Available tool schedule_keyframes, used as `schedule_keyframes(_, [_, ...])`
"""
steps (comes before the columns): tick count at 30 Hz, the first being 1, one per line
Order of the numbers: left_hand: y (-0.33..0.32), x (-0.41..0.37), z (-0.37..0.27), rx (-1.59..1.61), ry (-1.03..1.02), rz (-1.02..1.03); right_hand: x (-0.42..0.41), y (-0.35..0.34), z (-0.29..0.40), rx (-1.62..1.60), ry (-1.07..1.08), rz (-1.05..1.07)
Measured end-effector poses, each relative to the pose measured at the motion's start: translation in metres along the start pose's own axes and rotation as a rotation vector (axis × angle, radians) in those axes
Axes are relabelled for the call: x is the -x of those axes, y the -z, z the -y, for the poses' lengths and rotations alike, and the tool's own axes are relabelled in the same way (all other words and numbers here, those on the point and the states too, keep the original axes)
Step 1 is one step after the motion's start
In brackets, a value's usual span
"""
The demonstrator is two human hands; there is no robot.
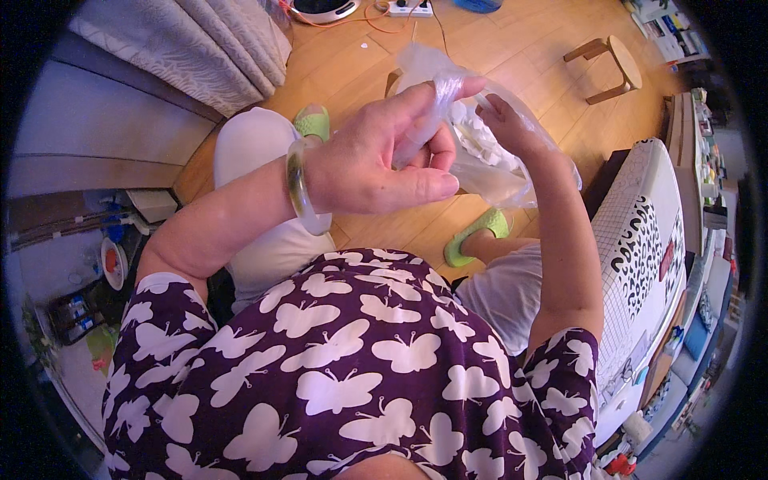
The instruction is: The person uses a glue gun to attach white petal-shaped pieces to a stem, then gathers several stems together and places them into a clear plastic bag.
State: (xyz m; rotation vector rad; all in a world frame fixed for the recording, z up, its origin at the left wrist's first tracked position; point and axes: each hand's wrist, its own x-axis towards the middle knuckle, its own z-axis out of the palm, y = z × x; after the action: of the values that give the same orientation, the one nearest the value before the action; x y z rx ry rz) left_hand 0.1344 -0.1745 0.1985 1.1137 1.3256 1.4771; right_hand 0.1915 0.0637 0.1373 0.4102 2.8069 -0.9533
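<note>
A translucent plastic bag (510,189) hangs open in front of me between my knees. Crumpled white pieces (483,141), perhaps tissue or scraps, lie inside it. My left hand (384,150) grips the bag's left rim; plastic is bunched over the index finger and runs down through the palm, while the thumb points right. Across the opening, the curled fingers of my right hand (510,126) hold a fold of the rim. Some of those fingertips are hidden. A pale bangle (300,186) circles my left wrist.
Behind the bag, a wooden stool (621,66) stands on the wooden floor (522,36). A power strip (411,8) and an orange cable (336,24) lie at the far side. Curtains (210,48) hang at left; a patterned white cover (642,264) is close by my right arm.
</note>
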Motion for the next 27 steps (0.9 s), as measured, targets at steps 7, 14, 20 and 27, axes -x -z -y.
schedule_keyframes(7, [-0.001,-0.004,0.004,0.06,0.0,-0.003,-0.035,-0.041,-0.064,-0.063,0.012,0.003])
schedule_keyframes(14, [0.0,-0.004,0.008,0.094,0.001,-0.04,-0.017,-0.044,-0.01,-0.023,-0.159,0.08])
schedule_keyframes(20, [0.001,-0.005,0.013,0.041,-0.002,-0.043,-0.011,-0.06,-0.035,-0.298,-0.049,-0.033])
schedule_keyframes(27, [0.003,-0.006,0.014,0.067,0.012,-0.048,-0.034,-0.04,-0.053,-0.294,-0.095,0.094])
